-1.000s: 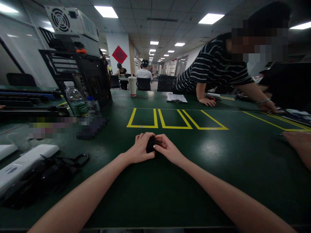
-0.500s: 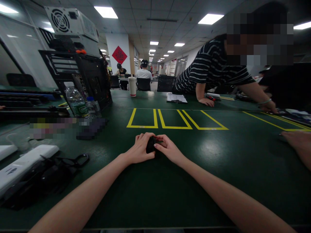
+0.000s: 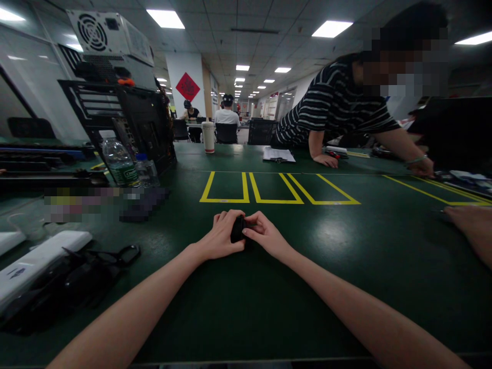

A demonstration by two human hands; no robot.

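Observation:
Just in front of the yellow tape outlines, a small black rounded object (image 3: pixel 237 230) is between my two hands. My left hand (image 3: pixel 222 236) wraps round its left side, with the thumb below and the fingers over the top. From the right, my right hand (image 3: pixel 265 233) pinches at its right edge with thumb and fingertips. Fingers cover much of the object, so its exact kind cannot be made out. Both hands are low over the dark green table (image 3: pixel 246 312).
Yellow tape outlines (image 3: pixel 248 189) mark the table ahead. At left are a power strip (image 3: pixel 46 261), black straps (image 3: pixel 88 277), bottles (image 3: pixel 119 159) and a computer case (image 3: pixel 144 118). A paper cup (image 3: pixel 208 137) and clipboard (image 3: pixel 279 154) stand farther back. A person (image 3: pixel 330 102) leans over the right side.
My right fingertips have closed in slightly on the black object's right edge. Otherwise my hands keep their place; the view has shifted a little.

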